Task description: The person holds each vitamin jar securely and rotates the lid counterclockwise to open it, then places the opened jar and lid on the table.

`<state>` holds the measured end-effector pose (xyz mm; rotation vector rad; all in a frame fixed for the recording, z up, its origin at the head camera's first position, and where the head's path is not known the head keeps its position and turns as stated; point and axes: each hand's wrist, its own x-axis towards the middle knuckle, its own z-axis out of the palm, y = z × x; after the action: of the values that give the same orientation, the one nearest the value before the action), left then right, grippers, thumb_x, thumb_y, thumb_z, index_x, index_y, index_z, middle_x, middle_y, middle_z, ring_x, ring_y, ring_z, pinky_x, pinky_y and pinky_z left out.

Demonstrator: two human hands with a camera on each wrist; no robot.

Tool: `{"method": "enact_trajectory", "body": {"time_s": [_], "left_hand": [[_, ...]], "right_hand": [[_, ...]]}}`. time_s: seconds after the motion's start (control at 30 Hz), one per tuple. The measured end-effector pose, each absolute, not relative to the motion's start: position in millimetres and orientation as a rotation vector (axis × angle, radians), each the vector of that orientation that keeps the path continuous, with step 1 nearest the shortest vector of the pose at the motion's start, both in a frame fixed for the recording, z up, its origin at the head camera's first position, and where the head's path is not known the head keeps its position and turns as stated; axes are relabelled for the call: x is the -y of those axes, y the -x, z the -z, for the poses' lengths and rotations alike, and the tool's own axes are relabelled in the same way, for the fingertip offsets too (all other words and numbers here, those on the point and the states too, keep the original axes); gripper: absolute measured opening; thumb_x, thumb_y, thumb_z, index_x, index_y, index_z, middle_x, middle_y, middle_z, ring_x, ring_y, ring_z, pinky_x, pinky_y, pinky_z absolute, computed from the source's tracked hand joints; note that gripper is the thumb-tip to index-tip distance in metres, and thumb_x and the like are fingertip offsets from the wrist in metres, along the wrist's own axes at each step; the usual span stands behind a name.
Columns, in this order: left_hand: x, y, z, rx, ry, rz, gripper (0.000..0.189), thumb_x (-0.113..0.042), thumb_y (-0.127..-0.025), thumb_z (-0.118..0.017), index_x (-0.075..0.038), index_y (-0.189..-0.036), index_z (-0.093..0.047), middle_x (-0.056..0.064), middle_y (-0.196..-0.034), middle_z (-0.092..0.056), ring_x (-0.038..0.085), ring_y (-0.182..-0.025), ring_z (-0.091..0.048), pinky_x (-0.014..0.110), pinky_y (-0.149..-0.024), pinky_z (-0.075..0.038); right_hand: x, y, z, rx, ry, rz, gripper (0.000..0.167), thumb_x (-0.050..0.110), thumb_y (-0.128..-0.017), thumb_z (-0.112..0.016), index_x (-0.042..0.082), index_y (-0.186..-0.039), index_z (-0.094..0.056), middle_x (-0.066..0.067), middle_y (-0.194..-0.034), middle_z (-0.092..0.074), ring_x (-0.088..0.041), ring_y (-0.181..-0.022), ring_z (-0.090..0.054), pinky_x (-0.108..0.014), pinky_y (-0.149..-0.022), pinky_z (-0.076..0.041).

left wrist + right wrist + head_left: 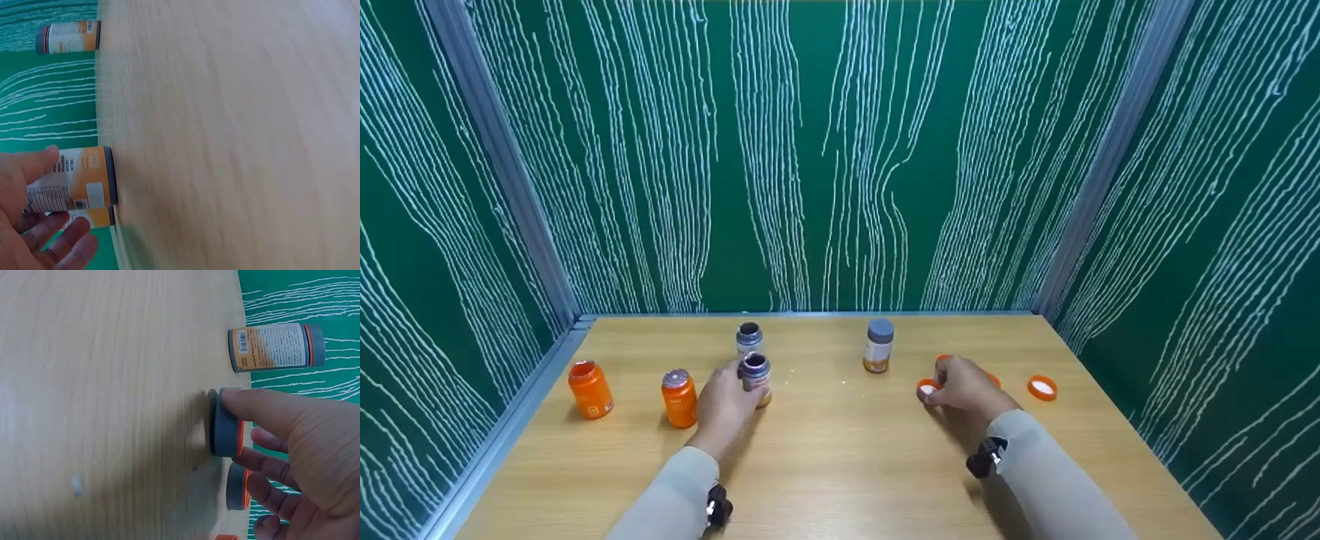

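My left hand [725, 409] grips an upright, uncapped grey bottle [90, 177] with a white and orange label, its base down at the table. Just behind it stands a second uncapped grey bottle [749, 335], partly hidden. Over on the right, my right hand [969, 390] pinches a grey bottle cap [226, 427] with an orange rim between thumb and fingers, low at the tabletop. Its white inside faces up in the head view. Another cap [236, 486] lies close by, beyond the fingers, and the hand partly covers the caps there.
Two orange bottles stand at left, one open [591, 390] and one with a silvery top [679, 397]. A capped grey bottle [878, 346] stands between the hands, towards the back. One more cap [1042, 388] lies at far right. Green panels [825, 150] border the table.
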<state>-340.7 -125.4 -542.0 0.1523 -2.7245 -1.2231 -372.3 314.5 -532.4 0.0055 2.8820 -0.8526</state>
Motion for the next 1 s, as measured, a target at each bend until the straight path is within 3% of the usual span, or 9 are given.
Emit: {"method": "enact_trajectory", "body": {"time_s": [0.3,0.43,0.53,0.63,0.73,0.87,1.0], "left_hand": [[129.3,346.4,539.0,2.718,-0.224,1.191,0.065,-0.023,-0.104,-0.086,-0.004,-0.159,-0.058,0.021,-0.155,-0.069,0.041,-0.14,-0.069,0.063,-0.13,-0.047],[130.1,346.3,539.2,2.708,-0.229,1.164,0.062,-0.023,-0.105,-0.085,-0.003,-0.157,-0.058,0.021,-0.153,-0.069,0.041,-0.139,-0.069,0.063,-0.13,-0.047],[129.1,344.4,539.0,2.686,-0.214,1.157,0.072,-0.024,-0.103,-0.087,-0.002,-0.163,-0.053,0.022,-0.158,-0.064,0.041,-0.144,-0.065,0.063,-0.132,-0.045],[125.8,342.0,536.3,2.664,-0.196,1.124,0.088,-0.028,-0.102,-0.089,-0.003,-0.172,-0.041,0.024,-0.164,-0.055,0.043,-0.15,-0.058,0.063,-0.134,-0.042],[121.1,340.0,530.4,2.635,-0.176,1.062,0.094,-0.035,-0.102,-0.088,-0.005,-0.176,-0.036,0.024,-0.164,-0.05,0.043,-0.149,-0.053,0.062,-0.132,-0.045],[115.2,338.6,522.0,2.564,-0.102,1.002,0.084,-0.037,-0.104,-0.084,-0.007,-0.171,-0.044,0.022,-0.154,-0.051,0.04,-0.141,-0.052,0.059,-0.126,-0.053],[109.5,338.2,518.9,2.486,0.051,0.947,0.066,-0.037,-0.106,-0.081,-0.006,-0.16,-0.06,0.019,-0.151,-0.055,0.037,-0.139,-0.051,0.056,-0.123,-0.054]], "right_hand": [[-315.3,373.0,528.9,-2.891,-0.038,0.757,0.029,0.015,-0.087,-0.1,0.011,-0.107,-0.079,-0.009,-0.1,-0.073,-0.028,-0.095,-0.067,-0.037,-0.087,-0.057],[-312.6,373.7,526.5,-2.9,-0.035,0.756,0.03,0.023,-0.087,-0.101,0.012,-0.104,-0.079,-0.008,-0.096,-0.072,-0.027,-0.091,-0.067,-0.036,-0.083,-0.055],[-308.5,374.7,521.6,-2.913,-0.046,0.778,0.034,0.031,-0.091,-0.099,0.01,-0.107,-0.078,-0.009,-0.096,-0.072,-0.027,-0.092,-0.067,-0.039,-0.085,-0.057],[-303.2,376.1,514.9,-2.932,-0.039,0.812,0.047,0.039,-0.094,-0.095,0.005,-0.122,-0.076,-0.013,-0.11,-0.075,-0.031,-0.101,-0.07,-0.048,-0.099,-0.063],[-296.6,377.8,508.9,-2.942,-0.026,0.874,0.063,0.043,-0.098,-0.091,0.003,-0.141,-0.07,-0.017,-0.133,-0.075,-0.03,-0.112,-0.069,-0.057,-0.114,-0.06],[-288.6,381.7,505.5,-2.941,0.002,0.964,0.069,0.044,-0.101,-0.087,0.005,-0.152,-0.063,-0.022,-0.153,-0.068,-0.03,-0.109,-0.071,-0.056,-0.113,-0.059],[-280.4,387.7,505.2,-2.96,0.042,1.028,0.068,0.044,-0.103,-0.085,0.008,-0.155,-0.06,-0.022,-0.158,-0.064,-0.037,-0.123,-0.072,-0.059,-0.114,-0.059]]}}
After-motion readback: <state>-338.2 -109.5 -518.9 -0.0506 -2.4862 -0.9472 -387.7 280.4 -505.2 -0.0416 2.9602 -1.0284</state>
